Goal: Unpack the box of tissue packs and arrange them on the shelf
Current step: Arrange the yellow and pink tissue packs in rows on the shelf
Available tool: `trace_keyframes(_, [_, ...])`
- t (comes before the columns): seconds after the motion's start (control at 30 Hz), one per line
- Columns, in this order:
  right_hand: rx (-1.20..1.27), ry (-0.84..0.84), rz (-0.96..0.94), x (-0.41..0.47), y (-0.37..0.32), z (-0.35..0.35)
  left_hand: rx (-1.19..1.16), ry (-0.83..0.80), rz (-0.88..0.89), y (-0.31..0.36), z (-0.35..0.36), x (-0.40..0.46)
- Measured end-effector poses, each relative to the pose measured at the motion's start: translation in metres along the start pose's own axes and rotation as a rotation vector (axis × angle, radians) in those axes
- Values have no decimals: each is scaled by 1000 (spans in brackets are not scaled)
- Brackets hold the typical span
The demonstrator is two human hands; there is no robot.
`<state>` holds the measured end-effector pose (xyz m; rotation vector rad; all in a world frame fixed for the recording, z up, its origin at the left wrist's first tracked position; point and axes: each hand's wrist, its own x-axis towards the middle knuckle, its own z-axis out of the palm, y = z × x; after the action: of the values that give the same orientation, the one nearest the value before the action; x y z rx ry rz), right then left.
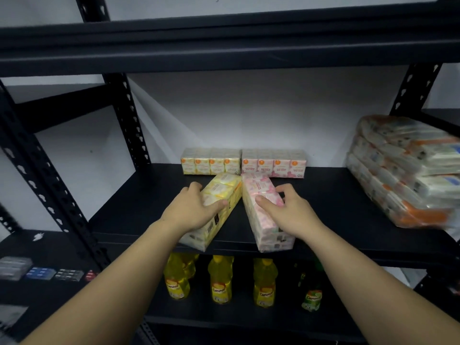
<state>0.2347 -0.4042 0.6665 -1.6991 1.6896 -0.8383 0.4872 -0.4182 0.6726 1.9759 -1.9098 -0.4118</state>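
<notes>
Yellow bottles [220,280] below; on the black shelf [323,207], left hand [193,210] grasping the yellow pack [219,195], right hand [290,211] grasping the pink pack [263,220]; farther, standing packs [242,161] against a white wall [249,108]; right, a blurred, probably tissue, bundle [405,170].

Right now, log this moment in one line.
left hand: on yellow pack | right hand: on pink pack | packs angled on shelf

Both forearms bare to the frame edge; no sleeves, gloves, rings or watch on the hands: left hand [191,210], right hand [291,210].
</notes>
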Motion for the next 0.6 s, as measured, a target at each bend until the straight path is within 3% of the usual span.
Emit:
trace_keyframes(0.1, [-74,-30,73,14,-10,5,66,-86,-110,8,-1,8])
trace_keyframes(0.2, [-173,-73,157,22,-17,12,84,-103,-108,6,-2,14])
trace_keyframes(0.43, [-323,-63,158,30,-19,12,7,-54,7,-27,-15,29])
trace_keyframes(0.6, [-410,-96,108,37,-22,2,76,-28,173,-48,-38,47])
